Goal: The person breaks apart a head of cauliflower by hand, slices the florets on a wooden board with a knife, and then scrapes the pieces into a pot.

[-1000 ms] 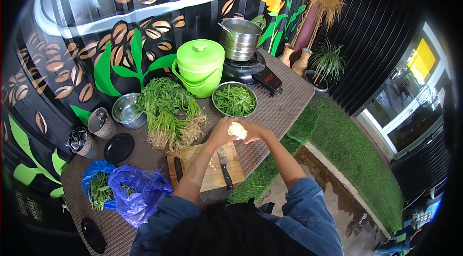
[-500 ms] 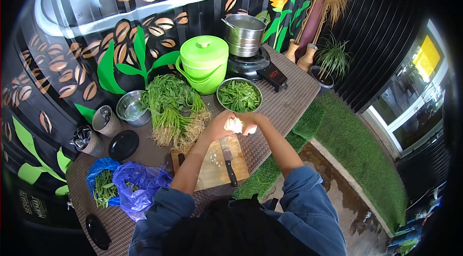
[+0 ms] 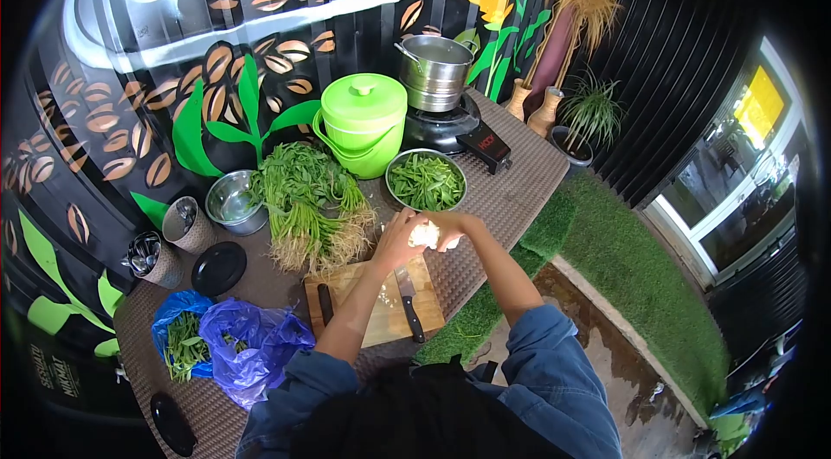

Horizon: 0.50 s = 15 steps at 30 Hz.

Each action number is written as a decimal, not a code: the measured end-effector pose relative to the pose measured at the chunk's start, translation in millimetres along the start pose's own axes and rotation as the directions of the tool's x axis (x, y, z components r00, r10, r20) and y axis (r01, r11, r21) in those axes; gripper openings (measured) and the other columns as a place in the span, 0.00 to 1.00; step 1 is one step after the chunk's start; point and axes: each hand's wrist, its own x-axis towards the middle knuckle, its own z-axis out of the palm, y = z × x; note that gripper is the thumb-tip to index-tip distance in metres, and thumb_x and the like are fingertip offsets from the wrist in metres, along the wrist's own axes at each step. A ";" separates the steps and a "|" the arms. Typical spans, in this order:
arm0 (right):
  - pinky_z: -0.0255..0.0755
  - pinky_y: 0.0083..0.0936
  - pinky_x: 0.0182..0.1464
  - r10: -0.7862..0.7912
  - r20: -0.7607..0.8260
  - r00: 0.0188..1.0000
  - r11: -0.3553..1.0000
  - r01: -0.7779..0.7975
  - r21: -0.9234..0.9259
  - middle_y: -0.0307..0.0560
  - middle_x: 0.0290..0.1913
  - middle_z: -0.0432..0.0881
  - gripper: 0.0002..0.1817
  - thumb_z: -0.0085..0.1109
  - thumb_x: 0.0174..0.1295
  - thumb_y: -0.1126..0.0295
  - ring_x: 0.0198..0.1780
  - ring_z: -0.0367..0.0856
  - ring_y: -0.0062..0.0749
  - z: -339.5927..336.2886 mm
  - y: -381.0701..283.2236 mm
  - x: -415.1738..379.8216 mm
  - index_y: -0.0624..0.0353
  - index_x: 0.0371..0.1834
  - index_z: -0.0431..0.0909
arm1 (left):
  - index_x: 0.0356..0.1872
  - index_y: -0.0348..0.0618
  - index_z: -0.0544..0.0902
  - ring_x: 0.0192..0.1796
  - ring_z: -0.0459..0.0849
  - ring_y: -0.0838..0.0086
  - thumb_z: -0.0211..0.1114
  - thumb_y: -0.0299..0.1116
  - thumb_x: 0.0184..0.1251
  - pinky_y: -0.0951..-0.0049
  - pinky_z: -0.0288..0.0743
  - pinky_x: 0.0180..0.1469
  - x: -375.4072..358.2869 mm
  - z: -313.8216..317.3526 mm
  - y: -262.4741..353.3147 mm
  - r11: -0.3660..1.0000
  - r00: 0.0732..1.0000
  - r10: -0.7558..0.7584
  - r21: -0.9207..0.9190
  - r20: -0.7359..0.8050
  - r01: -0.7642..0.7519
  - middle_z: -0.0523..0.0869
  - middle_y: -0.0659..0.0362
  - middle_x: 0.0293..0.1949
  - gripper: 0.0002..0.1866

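Note:
Both my hands meet above the far edge of the wooden cutting board (image 3: 381, 329), just below the steel bowl of chopped greens (image 3: 426, 181). Something white and bulky, perhaps garlic (image 3: 424, 235), sits between them. My left hand (image 3: 397, 238) curls round its left side, and my right hand (image 3: 449, 229) closes on its right side. A black-handled knife (image 3: 411, 312) lies on the board's right part with small white bits beside it. Another dark handle (image 3: 325, 302) rests at the board's left edge.
Rooted greens (image 3: 312, 199) lie left of the bowl. Behind stand a lime-green bucket (image 3: 363, 126) and a pot (image 3: 434, 74) on a stove (image 3: 441, 128). Leftward are a steel bowl (image 3: 235, 204), two cutlery cups, a black lid (image 3: 218, 268) and blue bags (image 3: 255, 342).
The camera view has shifted slightly. My left hand's fingers have moved a little on the white item, and more of the dark handle at the board's left shows.

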 end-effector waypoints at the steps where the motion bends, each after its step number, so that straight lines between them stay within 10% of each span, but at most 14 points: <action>1: 0.76 0.34 0.47 -0.089 -0.030 0.996 0.996 0.089 0.004 0.51 0.48 0.79 0.49 0.74 0.28 0.72 0.49 0.79 0.41 2.1 2.3 0.5 0.55 0.62 0.62 | 0.50 0.50 0.77 0.54 0.71 0.58 0.74 0.30 0.42 0.61 0.66 0.55 -1.6 2.3 2.5 0.999 1.000 -0.023 0.023 -0.015 0.024 0.72 0.56 0.47 0.28; 15: 0.75 0.35 0.51 -0.111 -0.143 0.983 0.988 0.125 0.095 0.51 0.51 0.77 0.53 0.73 0.24 0.76 0.53 0.77 0.42 21.0 29.2 3.0 0.56 0.64 0.61 | 0.45 0.48 0.79 0.55 0.70 0.59 0.70 0.26 0.47 0.56 0.66 0.57 -13.4 15.2 15.5 0.986 0.987 0.094 0.148 -0.128 -0.074 0.75 0.60 0.49 0.20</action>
